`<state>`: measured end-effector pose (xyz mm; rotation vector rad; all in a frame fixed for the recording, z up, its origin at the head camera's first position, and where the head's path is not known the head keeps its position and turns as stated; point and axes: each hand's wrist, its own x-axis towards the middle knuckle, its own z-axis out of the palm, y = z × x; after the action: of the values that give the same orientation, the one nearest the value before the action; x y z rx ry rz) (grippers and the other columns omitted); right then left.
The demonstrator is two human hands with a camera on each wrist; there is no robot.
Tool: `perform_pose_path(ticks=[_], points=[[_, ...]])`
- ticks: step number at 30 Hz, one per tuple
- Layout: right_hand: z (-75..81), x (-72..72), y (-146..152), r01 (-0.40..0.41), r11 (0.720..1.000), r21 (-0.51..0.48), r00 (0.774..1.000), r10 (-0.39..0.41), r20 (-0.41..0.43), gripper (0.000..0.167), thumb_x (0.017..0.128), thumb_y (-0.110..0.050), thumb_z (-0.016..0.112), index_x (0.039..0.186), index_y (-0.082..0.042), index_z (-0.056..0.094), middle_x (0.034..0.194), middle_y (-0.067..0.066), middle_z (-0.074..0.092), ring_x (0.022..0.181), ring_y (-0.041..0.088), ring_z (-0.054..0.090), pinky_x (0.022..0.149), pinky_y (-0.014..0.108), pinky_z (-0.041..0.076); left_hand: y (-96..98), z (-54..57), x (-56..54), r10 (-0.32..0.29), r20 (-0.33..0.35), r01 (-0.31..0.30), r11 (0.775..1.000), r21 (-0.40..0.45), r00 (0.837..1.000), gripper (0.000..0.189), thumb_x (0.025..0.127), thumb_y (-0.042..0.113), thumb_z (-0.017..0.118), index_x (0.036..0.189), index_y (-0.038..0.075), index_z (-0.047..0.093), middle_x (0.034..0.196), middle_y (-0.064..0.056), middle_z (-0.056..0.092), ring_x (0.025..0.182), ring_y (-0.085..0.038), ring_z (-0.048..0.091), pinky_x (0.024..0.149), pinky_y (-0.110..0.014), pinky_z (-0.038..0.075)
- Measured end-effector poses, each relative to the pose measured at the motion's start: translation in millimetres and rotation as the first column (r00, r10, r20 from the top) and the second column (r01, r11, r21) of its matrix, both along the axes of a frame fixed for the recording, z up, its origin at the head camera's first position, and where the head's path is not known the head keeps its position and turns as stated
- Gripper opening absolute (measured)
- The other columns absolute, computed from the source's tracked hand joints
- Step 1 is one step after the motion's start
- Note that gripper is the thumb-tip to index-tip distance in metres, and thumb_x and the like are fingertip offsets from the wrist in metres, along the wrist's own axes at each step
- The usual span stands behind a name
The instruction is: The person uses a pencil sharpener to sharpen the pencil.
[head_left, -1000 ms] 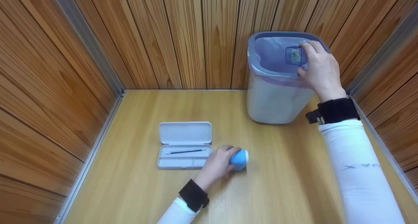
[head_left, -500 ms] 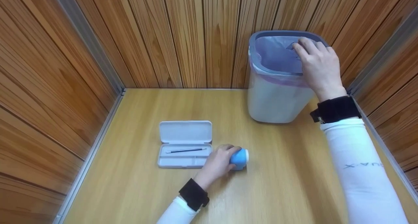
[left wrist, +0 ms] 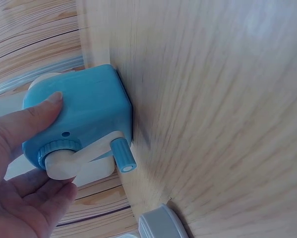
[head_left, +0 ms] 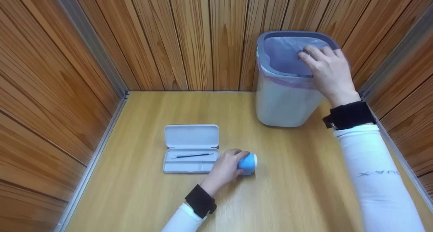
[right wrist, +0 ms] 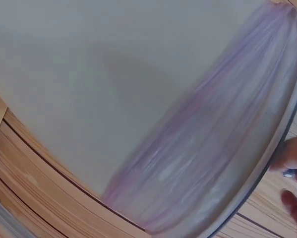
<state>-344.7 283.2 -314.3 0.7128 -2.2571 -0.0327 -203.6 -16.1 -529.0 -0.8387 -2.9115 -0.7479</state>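
My left hand (head_left: 226, 167) grips a blue crank pencil sharpener (head_left: 248, 162) on the table. In the left wrist view its thumb lies along the blue body, the fingers are on the other side, and the white crank (left wrist: 84, 157) faces the camera. Over the mouth of the waste bin (head_left: 287, 105), my right hand (head_left: 331, 69) pinches the sharpener's small see-through shavings drawer (head_left: 299, 51). Only a sliver of the drawer shows past the fingertips; the hand hides the rest. In the right wrist view, the fingers are beyond the bin's rim at the right edge.
Left of the sharpener lies an opened grey pencil case (head_left: 191, 136) with a dark pencil (head_left: 192, 155) inside. A translucent bag (right wrist: 203, 129) lines the bin, its edge folded outward. Wood-panelled walls (head_left: 223, 39) enclose the table (head_left: 142, 198) at the back and sides.
My right hand has turned over above the bin, tipping the drawer, whose shavings showed one second ago and are now out of sight. The left hand and sharpener have stayed put.
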Motion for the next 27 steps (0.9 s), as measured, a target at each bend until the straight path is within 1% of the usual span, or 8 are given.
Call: perform_pose_path(ticks=[4, 10, 14, 16, 18, 20, 23, 27], points=[[1.0, 2.4, 0, -0.012, 1.0, -0.015, 1.0, 0.012, 0.029, 0.043, 0.088, 0.013, 0.062, 0.125, -0.008, 0.064, 0.127, 0.014, 0.061, 0.103, 0.04, 0.059, 0.073, 0.054, 0.049, -0.2, -0.8, 0.6, 0.003, 0.024, -0.003, 1.0, 0.005, 1.0, 0.059, 0.08, 0.016, 0.082, 0.134, 0.019, 0.06, 0.125, -0.012, 0.061, 0.114, -0.028, 0.059, 0.093, -0.043, 0.052], [2.3, 8.5, -1, -0.009, 0.998, -0.058, 0.999, 0.012, 0.051, 0.048, 0.082, 0.016, 0.064, 0.126, -0.004, 0.062, 0.126, 0.017, 0.06, 0.103, 0.041, 0.06, 0.079, 0.057, 0.051, -0.1, -2.4, 0.9, 0.013, 0.02, -0.013, 1.0, 0.007, 1.0, 0.059, 0.079, 0.015, 0.082, 0.134, 0.019, 0.06, 0.126, -0.013, 0.061, 0.114, -0.029, 0.059, 0.092, -0.043, 0.052], [4.1, 20.8, -2, 0.0, 0.984, -0.179, 0.999, 0.009, 0.048, 0.056, 0.075, 0.009, 0.075, 0.127, -0.003, 0.059, 0.126, 0.017, 0.059, 0.104, 0.041, 0.06, 0.079, 0.057, 0.05, 0.5, -2.5, 1.0, 0.011, 0.038, -0.011, 1.0, 0.01, 0.999, 0.059, 0.08, 0.015, 0.082, 0.135, 0.019, 0.06, 0.127, -0.012, 0.06, 0.115, -0.029, 0.058, 0.094, -0.043, 0.051], [4.0, 30.7, -3, -0.008, 0.963, -0.27, 0.998, 0.027, 0.064, 0.061, 0.073, 0.001, 0.081, 0.129, -0.005, 0.058, 0.127, 0.016, 0.06, 0.105, 0.039, 0.06, 0.081, 0.056, 0.05, 0.5, -1.9, 1.2, 0.012, 0.055, -0.012, 1.0, 0.01, 0.998, 0.059, 0.081, 0.015, 0.081, 0.136, 0.02, 0.059, 0.128, -0.012, 0.06, 0.116, -0.028, 0.058, 0.094, -0.043, 0.051], [2.4, 42.0, -5, -0.029, 0.933, -0.358, 0.993, 0.069, 0.098, 0.065, 0.073, -0.004, 0.085, 0.132, -0.008, 0.057, 0.127, 0.014, 0.06, 0.105, 0.036, 0.06, 0.083, 0.05, 0.05, 0.2, -1.1, 1.2, 0.014, 0.073, -0.015, 1.0, 0.011, 0.997, 0.06, 0.082, 0.015, 0.08, 0.137, 0.021, 0.058, 0.129, -0.012, 0.059, 0.117, -0.028, 0.057, 0.095, -0.043, 0.051], [-2.0, 52.7, -7, -0.074, 0.897, -0.435, 0.981, 0.143, 0.128, 0.068, 0.072, -0.004, 0.086, 0.133, -0.008, 0.057, 0.126, 0.012, 0.061, 0.104, 0.032, 0.06, 0.086, 0.039, 0.05, -0.2, -0.5, 1.2, 0.014, 0.079, -0.015, 1.0, 0.015, 0.997, 0.059, 0.082, 0.015, 0.08, 0.137, 0.021, 0.058, 0.129, -0.012, 0.059, 0.117, -0.028, 0.057, 0.095, -0.044, 0.05], [-15.3, 65.4, -11, -0.15, 0.854, -0.499, 0.945, 0.272, 0.18, 0.071, 0.069, 0.0, 0.087, 0.133, -0.005, 0.056, 0.121, 0.012, 0.063, 0.1, 0.027, 0.06, 0.084, 0.023, 0.046, -0.5, -0.2, 1.0, 0.013, 0.073, -0.014, 1.0, 0.015, 0.997, 0.059, 0.083, 0.015, 0.08, 0.137, 0.021, 0.058, 0.129, -0.011, 0.059, 0.117, -0.028, 0.058, 0.095, -0.043, 0.051], [-45.2, 76.9, -16, -0.157, 0.82, -0.551, 0.879, 0.371, 0.301, 0.072, 0.067, 0.0, 0.088, 0.132, -0.003, 0.057, 0.118, 0.01, 0.064, 0.097, 0.022, 0.059, 0.081, 0.021, 0.046, 0.3, -0.5, 0.7, 0.011, 0.011, -0.011, 1.0, -0.015, 1.0, 0.058, 0.082, 0.015, 0.081, 0.135, 0.018, 0.059, 0.126, -0.012, 0.06, 0.114, -0.028, 0.059, 0.092, -0.042, 0.053]])
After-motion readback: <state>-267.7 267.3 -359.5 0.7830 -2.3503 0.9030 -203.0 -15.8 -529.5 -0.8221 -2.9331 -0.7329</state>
